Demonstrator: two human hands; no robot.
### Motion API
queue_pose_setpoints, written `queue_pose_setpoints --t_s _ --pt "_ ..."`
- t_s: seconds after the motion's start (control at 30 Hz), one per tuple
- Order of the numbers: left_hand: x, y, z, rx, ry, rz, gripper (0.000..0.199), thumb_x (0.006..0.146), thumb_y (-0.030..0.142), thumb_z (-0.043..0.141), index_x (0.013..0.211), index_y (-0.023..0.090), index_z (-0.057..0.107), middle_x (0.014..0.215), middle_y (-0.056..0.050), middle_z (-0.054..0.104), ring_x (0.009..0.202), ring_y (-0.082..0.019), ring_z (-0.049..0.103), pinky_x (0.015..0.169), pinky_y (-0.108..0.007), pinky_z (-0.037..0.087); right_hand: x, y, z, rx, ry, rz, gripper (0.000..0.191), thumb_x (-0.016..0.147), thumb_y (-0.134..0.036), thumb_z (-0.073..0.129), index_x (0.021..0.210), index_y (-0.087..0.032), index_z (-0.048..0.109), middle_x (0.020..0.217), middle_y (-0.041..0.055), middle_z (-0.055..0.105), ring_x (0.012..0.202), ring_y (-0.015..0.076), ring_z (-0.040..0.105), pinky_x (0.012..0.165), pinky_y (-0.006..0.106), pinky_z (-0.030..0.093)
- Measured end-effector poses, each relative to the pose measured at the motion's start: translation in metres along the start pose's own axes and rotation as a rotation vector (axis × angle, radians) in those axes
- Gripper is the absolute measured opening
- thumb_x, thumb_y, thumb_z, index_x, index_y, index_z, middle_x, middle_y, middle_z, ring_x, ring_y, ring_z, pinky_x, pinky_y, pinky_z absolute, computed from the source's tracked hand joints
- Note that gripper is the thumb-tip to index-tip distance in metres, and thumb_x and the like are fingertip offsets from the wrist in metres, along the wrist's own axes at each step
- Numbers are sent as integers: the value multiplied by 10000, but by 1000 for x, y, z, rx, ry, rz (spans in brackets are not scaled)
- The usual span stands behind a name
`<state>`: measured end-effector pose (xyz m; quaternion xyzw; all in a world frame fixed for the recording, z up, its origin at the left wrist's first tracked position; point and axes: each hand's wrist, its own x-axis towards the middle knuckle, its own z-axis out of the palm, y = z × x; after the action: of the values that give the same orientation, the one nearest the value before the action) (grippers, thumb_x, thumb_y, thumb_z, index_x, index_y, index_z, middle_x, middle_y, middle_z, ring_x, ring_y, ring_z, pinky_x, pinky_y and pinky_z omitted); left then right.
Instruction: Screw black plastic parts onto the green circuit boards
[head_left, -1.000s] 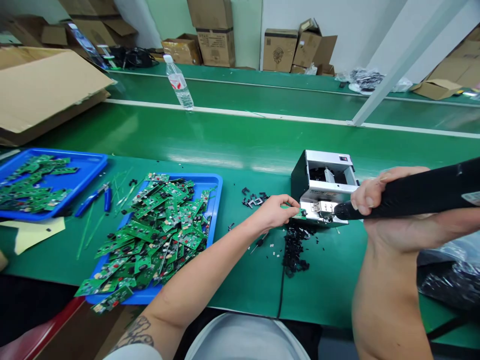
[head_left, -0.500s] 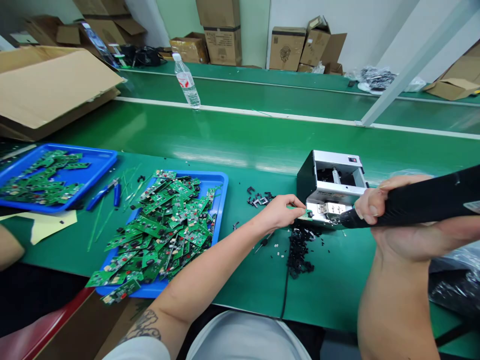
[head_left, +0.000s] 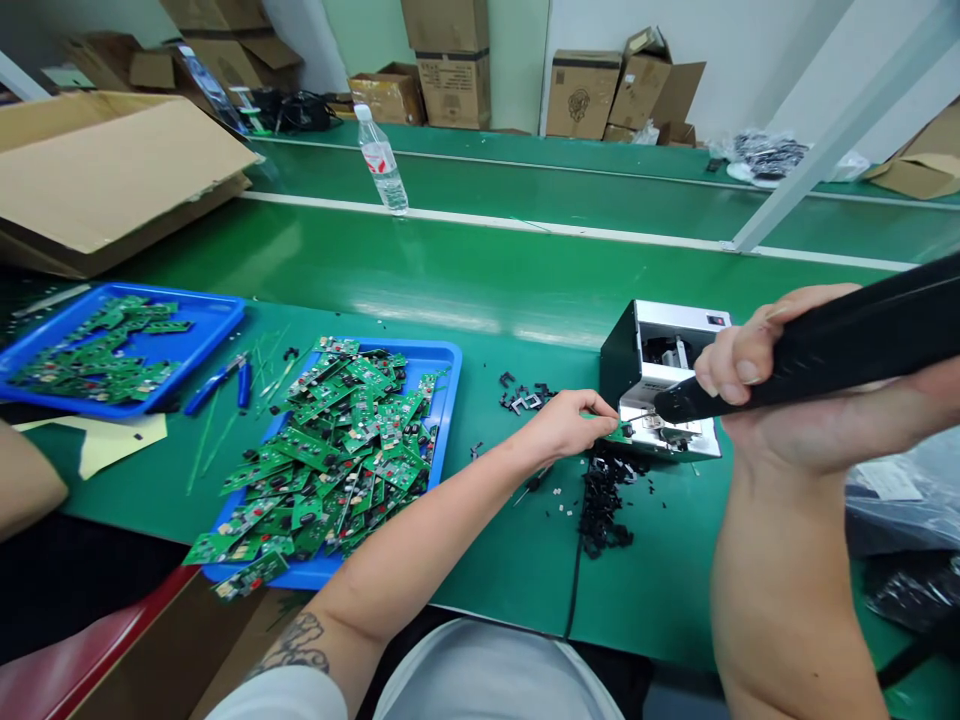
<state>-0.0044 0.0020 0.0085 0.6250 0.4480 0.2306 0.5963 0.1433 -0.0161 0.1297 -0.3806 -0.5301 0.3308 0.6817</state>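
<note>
My left hand pinches a small green circuit board at the front left of a black and silver screw feeder. Wrapped in my right hand is a black electric screwdriver, tilted with its nose down to the left. Its thin bit reaches the board beside my left fingertips; whether it touches a screw is too small to tell. Just below lies a heap of small black plastic parts. More black clips are scattered left of the feeder.
A blue tray heaped with circuit boards stands left of my forearm, another blue tray beyond it. Blue-handled cutters lie between them. A water bottle and an open carton stand further back. Another person's arm shows at the left edge.
My right hand has moved the screwdriver's nose left and up, from the feeder's front ledge to the circuit board. My left hand keeps its hold there. The view has shifted slightly.
</note>
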Motion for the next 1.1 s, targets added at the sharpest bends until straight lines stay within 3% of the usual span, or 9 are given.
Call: queue_pose_setpoints --t_s 0.1,0.33,0.53,0.73,0.83,1.0,1.1 --pt "1 -2 1 -22 6 3 201 769 313 614 872 150 667 668 -4 594 561 -75 455 588 -202 394 3 4 5 32 -72 -112 722 640 -889 290 539 -223 551 407 -15 436 307 141 432 280 285 305" --pt "4 -6 3 -20 17 15 205 773 314 619 890 155 676 684 -5 617 563 -76 477 594 -205 406 2 10 7 48 -62 -68 726 652 -885 281 554 -224 563 380 -22 448 285 148 444 267 280 314" --pt "4 -5 2 14 24 34 192 780 320 623 865 157 676 680 -11 609 593 -83 486 658 -221 425 -4 10 11 127 -93 -5 633 595 -834 498 625 -213 616 383 -24 465 298 142 433 290 261 301" --pt "2 -2 0 45 28 39 201 778 338 623 852 158 677 688 -17 613 611 -94 497 660 -225 425 -6 15 11 149 -139 -21 625 608 -824 498 668 -216 629 414 -26 472 308 129 430 299 252 305" --pt "2 -1 -1 46 15 26 210 775 337 620 862 157 682 698 -19 623 601 -93 495 630 -219 416 -4 12 5 98 -111 -47 648 642 -839 424 629 -221 620 400 -26 454 292 135 418 279 266 305" --pt "-1 4 -3 54 -5 -11 224 765 341 615 871 155 680 674 -13 607 552 -86 455 564 -210 378 -6 5 -24 -67 -55 -183 718 605 -889 337 495 -219 571 367 -13 425 268 135 404 265 277 315" --pt "-3 6 -3 53 -3 -22 215 762 329 611 863 151 675 649 -7 584 537 -81 430 553 -206 362 -13 8 -37 -90 -48 -149 748 596 -905 308 532 -216 593 363 -4 441 266 144 407 258 273 300"
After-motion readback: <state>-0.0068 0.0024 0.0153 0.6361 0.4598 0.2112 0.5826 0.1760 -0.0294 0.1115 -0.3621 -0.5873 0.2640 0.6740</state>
